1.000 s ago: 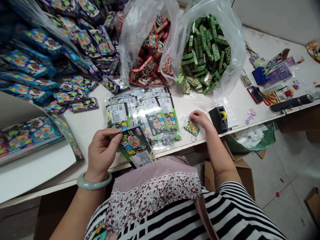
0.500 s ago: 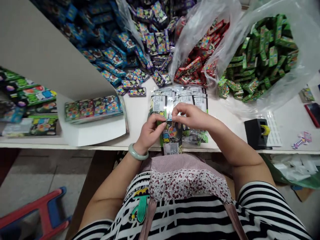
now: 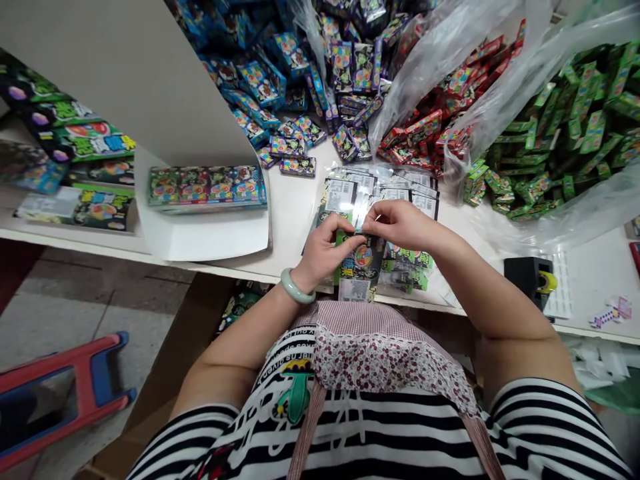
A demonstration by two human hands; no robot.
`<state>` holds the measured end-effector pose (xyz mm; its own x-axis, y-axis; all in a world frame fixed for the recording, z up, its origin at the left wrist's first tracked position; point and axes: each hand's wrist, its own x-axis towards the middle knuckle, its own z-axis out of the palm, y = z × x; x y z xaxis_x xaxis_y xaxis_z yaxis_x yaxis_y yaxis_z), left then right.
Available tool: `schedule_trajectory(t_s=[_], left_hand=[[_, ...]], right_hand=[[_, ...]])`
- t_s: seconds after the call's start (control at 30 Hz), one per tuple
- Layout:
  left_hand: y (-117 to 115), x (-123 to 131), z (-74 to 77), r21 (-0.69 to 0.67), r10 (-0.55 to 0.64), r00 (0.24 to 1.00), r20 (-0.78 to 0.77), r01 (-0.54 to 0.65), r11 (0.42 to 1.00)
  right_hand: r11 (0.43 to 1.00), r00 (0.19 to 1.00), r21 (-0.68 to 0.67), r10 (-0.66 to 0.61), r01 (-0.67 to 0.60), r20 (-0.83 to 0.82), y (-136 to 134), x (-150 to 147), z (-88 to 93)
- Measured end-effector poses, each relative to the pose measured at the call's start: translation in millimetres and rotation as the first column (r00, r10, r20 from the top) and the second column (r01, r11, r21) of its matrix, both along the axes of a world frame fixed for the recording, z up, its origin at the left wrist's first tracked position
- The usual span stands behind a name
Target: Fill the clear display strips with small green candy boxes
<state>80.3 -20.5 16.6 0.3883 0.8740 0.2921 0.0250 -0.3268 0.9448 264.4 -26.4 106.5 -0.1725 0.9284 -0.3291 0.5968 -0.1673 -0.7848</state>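
Note:
My left hand (image 3: 327,250), with a pale green bangle at the wrist, and my right hand (image 3: 400,223) meet over the near table edge. Both pinch the top of a clear plastic packet with a printed green and black card (image 3: 361,261) inside. The packet hangs down past the table edge, a white barcode label at its bottom. Under my hands lies a spread of several flat packets of the same kind (image 3: 395,193).
A white carton flap (image 3: 200,233) holds a row of small boxes (image 3: 207,185) at left. Blue boxes (image 3: 280,73) are heaped at the back, red boxes (image 3: 430,127) and green boxes (image 3: 555,127) sit in clear bags. A black tape dispenser (image 3: 530,280) stands right. A red and blue stool (image 3: 60,393) is on the floor.
A second ago my hands were apart, the left on a packet, the right on a small box. They have come together on one packet. My view has swung left.

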Motion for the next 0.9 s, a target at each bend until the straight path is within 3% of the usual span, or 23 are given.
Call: schedule_trajectory(t_s=[0.17,0.3,0.4,0.47,0.53,0.6,0.63,0.7,0.73,0.8,0.87,0.9], left_hand=[[0.7,-1.0,-0.7,0.026,-0.015,1.000,-0.003,0.015,1.000],[-8.4,-4.6,-6.8,-0.081,-0.040,0.998,0.047,0.043,0.996],[-24.2,-13.5,-10.3,-0.262,-0.207,0.973,0.100,0.227,0.938],[-32.6,-27.8,-5.3,-0.310,-0.280,0.955,0.097,0.296,0.903],[-33.3,-51.4,8.0,-0.263,-0.170,0.984,0.054,0.178,0.948],[-22.7,-83.0,26.7,-0.101,0.098,0.995,-0.003,-0.098,0.990],[-12.5,-100.5,36.0,0.013,0.245,0.969,-0.035,-0.245,0.970],[16.3,-134.4,49.4,0.298,0.526,0.844,-0.102,-0.479,0.826],[33.4,-148.9,52.1,0.432,0.603,0.781,-0.163,-0.493,0.755],[67.1,-170.7,48.4,0.601,0.652,0.675,-0.345,-0.375,0.706],[92.2,-182.7,35.2,0.629,0.626,0.548,-0.555,-0.217,0.747],[99.3,-186.0,26.8,0.614,0.603,0.522,-0.603,-0.179,0.769]], right_hand=[[0.994,0.992,-0.094,-0.067,0.057,-0.108,2.5,-0.7,-4.3],[0.915,0.904,-0.388,-0.256,0.112,-0.343,5.1,0.3,-22.9],[0.847,0.827,-0.531,-0.318,0.028,-0.463,3.4,4.0,-31.2],[0.856,0.795,-0.514,-0.273,-0.057,-0.542,0.8,10.6,-32.0],[0.900,0.776,-0.432,-0.235,-0.054,-0.586,-1.9,21.2,-32.2],[0.943,0.776,-0.329,-0.243,0.048,-0.582,-4.5,34.0,-35.1],[0.951,0.779,-0.285,-0.266,0.118,-0.568,-5.8,40.1,-38.0],[0.945,0.784,-0.231,-0.321,0.230,-0.531,-9.2,50.0,-46.1],[0.940,0.790,-0.215,-0.340,0.265,-0.511,-11.3,53.2,-50.6],[0.939,0.814,-0.178,-0.343,0.293,-0.469,-16.7,56.4,-58.6],[0.948,0.848,-0.143,-0.318,0.284,-0.424,-23.5,57.0,-63.7],[0.952,0.864,-0.135,-0.305,0.273,-0.401,-27.2,57.4,-65.2]])
